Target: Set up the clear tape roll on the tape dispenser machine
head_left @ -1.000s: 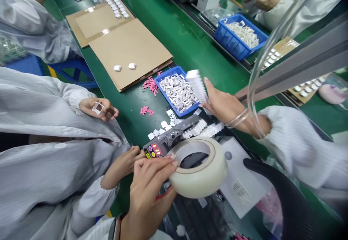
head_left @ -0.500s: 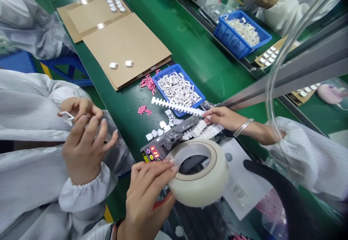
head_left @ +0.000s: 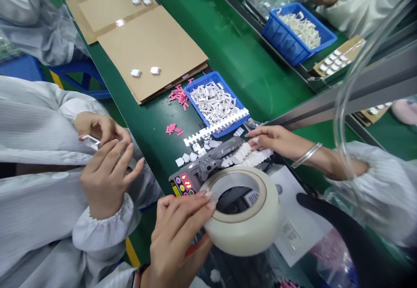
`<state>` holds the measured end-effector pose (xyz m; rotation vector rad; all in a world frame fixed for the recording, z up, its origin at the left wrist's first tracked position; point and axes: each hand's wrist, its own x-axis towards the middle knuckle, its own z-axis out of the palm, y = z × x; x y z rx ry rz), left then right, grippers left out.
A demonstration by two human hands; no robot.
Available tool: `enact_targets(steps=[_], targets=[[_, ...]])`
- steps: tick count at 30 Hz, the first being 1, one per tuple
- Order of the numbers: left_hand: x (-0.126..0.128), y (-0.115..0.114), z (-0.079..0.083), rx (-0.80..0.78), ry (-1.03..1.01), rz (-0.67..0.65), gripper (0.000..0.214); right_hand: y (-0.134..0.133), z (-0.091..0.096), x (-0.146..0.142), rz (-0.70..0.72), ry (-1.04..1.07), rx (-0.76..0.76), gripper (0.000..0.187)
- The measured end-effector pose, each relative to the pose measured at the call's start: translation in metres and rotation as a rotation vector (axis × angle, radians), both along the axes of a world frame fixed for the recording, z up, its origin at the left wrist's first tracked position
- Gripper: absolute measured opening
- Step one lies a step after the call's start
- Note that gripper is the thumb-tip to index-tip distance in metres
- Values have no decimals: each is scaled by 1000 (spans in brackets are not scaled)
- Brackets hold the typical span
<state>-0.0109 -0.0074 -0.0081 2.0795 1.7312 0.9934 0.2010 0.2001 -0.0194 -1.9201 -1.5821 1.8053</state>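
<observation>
My left hand [head_left: 176, 231] comes up from the bottom and grips a wide roll of translucent tape [head_left: 250, 236], with its fingertips at the roll's inner rim. My right hand [head_left: 276, 140] reaches in from the right, fingers open and nearest to a row of white pieces [head_left: 247, 155] beside a grey tape dispenser [head_left: 208, 163] with red digits. A white comb-like strip [head_left: 216, 126] lies across the corner of a blue tray [head_left: 199, 79], apart from my right hand. At the left, a co-worker's hands [head_left: 104, 166] hold a small white frame [head_left: 90, 142].
Pink pieces [head_left: 172, 128] and loose white squares [head_left: 198, 147] lie on the green bench [head_left: 247, 75]. Cardboard sheets [head_left: 153, 49] lie behind them. A second blue tray [head_left: 299, 31], a metal rail [head_left: 342, 92], a clear tube [head_left: 345, 118] and a black curved object [head_left: 335, 236] stand around.
The white strip has left my right hand and now lies on the tray's corner. My right hand has drawn back slightly. The roll stays in my left hand.
</observation>
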Motion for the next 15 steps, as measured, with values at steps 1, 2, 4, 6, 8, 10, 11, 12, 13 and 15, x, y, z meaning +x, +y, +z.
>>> enact_targets(steps=[1, 2, 4, 6, 8, 10, 11, 12, 13, 15], targets=[[0, 0, 0, -3, 2, 0, 34, 2, 0, -1, -31, 11, -31, 22], [0, -1, 0, -6, 3, 2, 36, 3, 0, -2, -54, 14, -55, 22], [-1, -2, 0, -12, 3, 7, 38, 5, 0, -3, -79, 12, -79, 21], [0, -2, 0, -10, -2, 7, 39, 6, 0, -2, -90, 19, -85, 22], [0, -1, 1, -1, -10, 1, 37, 6, -3, 1, -73, 45, -78, 24], [1, 2, 2, 6, -15, -12, 34, 7, -8, 5, -9, 85, -75, 27], [2, 3, 4, 9, -16, -17, 32, 9, -11, 7, 38, 103, -70, 29], [3, 5, 5, 18, -16, -22, 29, 10, -15, 10, 90, 119, -58, 30], [4, 6, 6, 27, -15, -27, 26, 11, -19, 12, 147, 137, -44, 30], [6, 9, 9, 53, -10, -38, 20, 14, -27, 16, 256, 178, 0, 32]])
